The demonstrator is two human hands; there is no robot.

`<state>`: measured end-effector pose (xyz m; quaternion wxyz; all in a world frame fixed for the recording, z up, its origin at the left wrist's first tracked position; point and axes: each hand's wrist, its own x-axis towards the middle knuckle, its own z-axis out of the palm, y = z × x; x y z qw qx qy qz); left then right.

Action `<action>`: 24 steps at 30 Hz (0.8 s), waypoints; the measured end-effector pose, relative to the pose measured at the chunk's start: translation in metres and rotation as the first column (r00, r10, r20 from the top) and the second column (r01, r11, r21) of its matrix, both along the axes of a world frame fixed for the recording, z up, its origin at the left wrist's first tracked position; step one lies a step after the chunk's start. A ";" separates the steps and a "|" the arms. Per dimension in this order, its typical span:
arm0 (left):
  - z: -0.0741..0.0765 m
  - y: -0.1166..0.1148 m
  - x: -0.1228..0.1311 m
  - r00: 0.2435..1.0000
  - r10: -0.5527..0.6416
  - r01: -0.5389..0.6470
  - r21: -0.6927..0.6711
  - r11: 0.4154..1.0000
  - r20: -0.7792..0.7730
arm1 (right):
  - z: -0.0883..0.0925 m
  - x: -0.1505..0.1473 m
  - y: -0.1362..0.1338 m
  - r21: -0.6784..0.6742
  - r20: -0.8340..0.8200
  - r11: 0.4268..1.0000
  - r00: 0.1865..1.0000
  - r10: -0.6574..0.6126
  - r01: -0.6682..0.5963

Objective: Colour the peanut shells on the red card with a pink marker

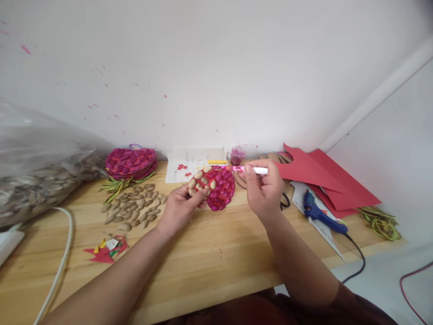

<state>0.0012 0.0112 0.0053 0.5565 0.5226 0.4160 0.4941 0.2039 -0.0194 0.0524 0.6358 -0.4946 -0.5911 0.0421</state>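
My left hand [185,202] grips the left edge of a round red disc [220,205] with peanuts stuck on it. The peanuts on its right part are coated magenta, while those on the left [192,183] are bare tan shells. Between the thumb and fingers of my right hand [265,187] is a paintbrush [238,169], white at its end and smeared pink along the shaft. It points left, its tip at the disc's upper edge. Behind the disc stands a clear plastic cup [238,155] with dark magenta paint.
Loose peanuts [130,205] and paper scraps [106,249] lie left, before a stack of magenta discs [131,161]. A big plastic bag of peanuts [37,180] stands far left. On the right are red sheets [328,176], a blue glue gun [321,214] with its cord, and green-yellow strands [379,221].
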 end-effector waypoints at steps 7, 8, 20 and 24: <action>0.001 0.000 0.001 1.000 -0.004 0.004 -0.016 1.000 0.018 | -0.002 0.000 0.001 -0.004 -0.013 1.000 1.000 0.029 -0.029; 0.002 0.000 0.001 1.000 -0.001 0.001 -0.016 1.000 0.021 | -0.001 0.000 0.001 -0.004 -0.019 1.000 1.000 0.016 -0.016; 0.002 0.000 0.001 0.997 -0.014 0.018 -0.053 0.998 0.079 | -0.004 0.000 0.002 0.025 0.031 1.000 0.999 0.013 -0.014; 0.002 -0.002 0.002 0.995 -0.010 0.017 -0.076 0.997 0.103 | -0.004 0.000 0.001 0.042 0.086 0.999 0.996 0.030 -0.034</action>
